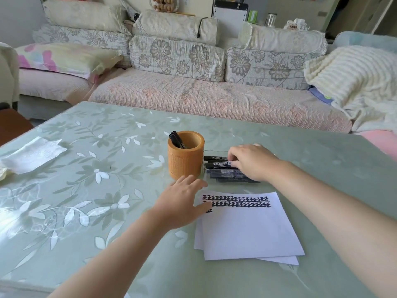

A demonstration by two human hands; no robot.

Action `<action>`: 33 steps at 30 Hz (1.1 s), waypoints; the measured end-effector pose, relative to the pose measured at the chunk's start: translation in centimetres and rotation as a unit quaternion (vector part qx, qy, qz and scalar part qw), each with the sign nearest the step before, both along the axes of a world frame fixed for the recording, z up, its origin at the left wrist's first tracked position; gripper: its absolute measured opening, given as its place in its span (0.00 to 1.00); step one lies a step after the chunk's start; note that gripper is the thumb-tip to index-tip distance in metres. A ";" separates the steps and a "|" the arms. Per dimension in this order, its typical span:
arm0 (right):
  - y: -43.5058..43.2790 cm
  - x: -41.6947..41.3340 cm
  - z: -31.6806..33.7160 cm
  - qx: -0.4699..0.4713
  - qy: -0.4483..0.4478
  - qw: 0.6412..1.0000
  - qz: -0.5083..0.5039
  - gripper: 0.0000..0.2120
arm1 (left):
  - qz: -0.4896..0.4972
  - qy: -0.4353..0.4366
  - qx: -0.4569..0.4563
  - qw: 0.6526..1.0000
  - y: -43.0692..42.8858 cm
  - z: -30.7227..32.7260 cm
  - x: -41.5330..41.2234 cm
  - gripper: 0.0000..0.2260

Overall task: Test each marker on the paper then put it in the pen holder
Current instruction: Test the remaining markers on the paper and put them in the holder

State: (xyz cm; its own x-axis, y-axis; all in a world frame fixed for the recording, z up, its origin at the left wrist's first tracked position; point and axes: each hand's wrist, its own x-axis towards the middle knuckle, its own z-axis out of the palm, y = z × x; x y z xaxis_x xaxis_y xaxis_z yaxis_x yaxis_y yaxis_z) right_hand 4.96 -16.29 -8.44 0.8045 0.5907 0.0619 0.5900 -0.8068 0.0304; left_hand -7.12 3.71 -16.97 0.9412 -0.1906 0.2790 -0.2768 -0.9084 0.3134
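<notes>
An orange pen holder (185, 160) stands mid-table with a black marker (177, 140) leaning inside it. To its right, a clear tray (211, 152) holds several black markers (225, 174). My right hand (252, 161) reaches into the tray, fingers closed around one black marker (219, 164) with a white label. White paper sheets (247, 229) lie in front, with rows of black test marks along the top. My left hand (184, 201) rests flat, fingers apart, on the paper's top-left corner just below the holder.
A white tissue (32, 154) lies at the table's left edge. The table (96, 190) has a green floral cover. A sofa (193, 93) with cushions and a white blanket (354, 82) runs behind the table's far edge.
</notes>
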 end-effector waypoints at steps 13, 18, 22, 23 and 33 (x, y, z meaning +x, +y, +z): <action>-2.8 -11.2 -1.8 0.480 0.236 0.842 -0.072 0.02 | -0.059 -0.086 -0.082 0.991 -2.1 2.9 -1.5 0.12; -2.4 -11.4 -1.9 0.603 0.330 0.719 -0.106 0.05 | -0.061 -0.078 -0.114 0.988 -2.6 3.2 -1.9 0.03; -1.6 -11.5 -2.4 0.629 0.379 0.674 -0.076 0.06 | -0.067 -0.066 -0.114 0.989 -3.3 3.2 -2.1 0.10; -1.5 -11.5 -2.6 0.624 0.375 0.681 -0.073 0.04 | -0.071 -0.055 -0.105 0.990 -3.5 3.1 -2.1 0.14; -4.2 -8.8 -2.7 0.381 0.214 0.898 -0.057 0.07 | -0.021 -0.037 -0.133 0.990 -3.1 3.6 -1.5 0.14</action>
State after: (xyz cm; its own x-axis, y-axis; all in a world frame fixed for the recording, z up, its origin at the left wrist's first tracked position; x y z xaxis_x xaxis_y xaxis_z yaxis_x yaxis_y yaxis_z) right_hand -3.85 -20.52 -11.19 0.9035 0.4203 0.0840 0.3288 -0.5539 -0.7649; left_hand -8.57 0.62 -13.42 0.9093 -0.1387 0.3922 -0.3430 -0.7836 0.5180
